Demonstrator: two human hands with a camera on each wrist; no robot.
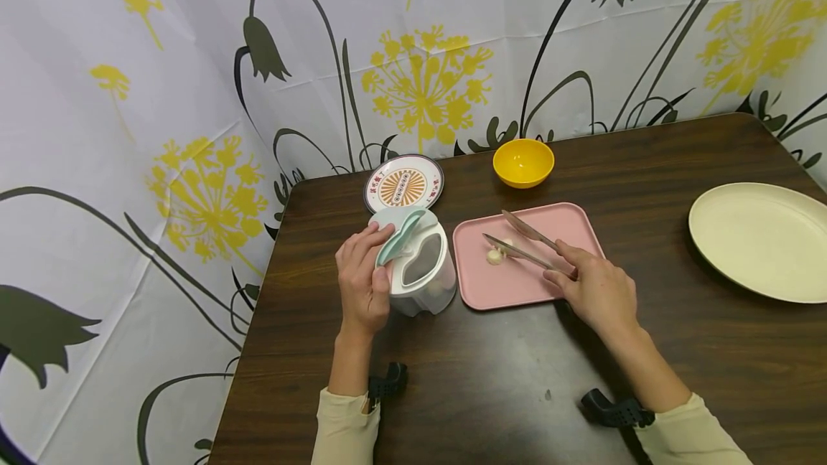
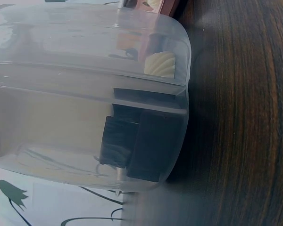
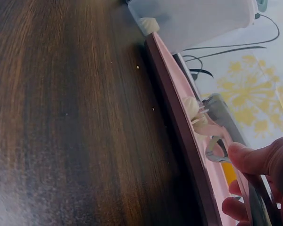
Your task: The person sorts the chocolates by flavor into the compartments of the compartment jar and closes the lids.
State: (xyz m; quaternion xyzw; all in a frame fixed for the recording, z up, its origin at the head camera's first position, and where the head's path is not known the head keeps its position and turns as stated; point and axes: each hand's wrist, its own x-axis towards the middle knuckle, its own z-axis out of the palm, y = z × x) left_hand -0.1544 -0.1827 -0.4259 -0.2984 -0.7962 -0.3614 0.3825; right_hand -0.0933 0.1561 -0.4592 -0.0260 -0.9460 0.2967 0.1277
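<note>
My left hand holds up the pale teal flip lid of a clear two-compartment container, its white top showing an uncovered opening on the right. Through the container's wall, the left wrist view shows one cream swirled piece in one compartment and several dark square pieces in the other. With thumb and fingers, my right hand grips metal tongs, whose spread tips hang over the pink tray. A few small cream swirled pieces lie on that tray, right by the tips.
Behind the container lies a round patterned plate. A yellow bowl stands at the back, beyond the tray. At the far right is a large cream oval plate. A flower-printed cloth hangs behind the dark wooden table.
</note>
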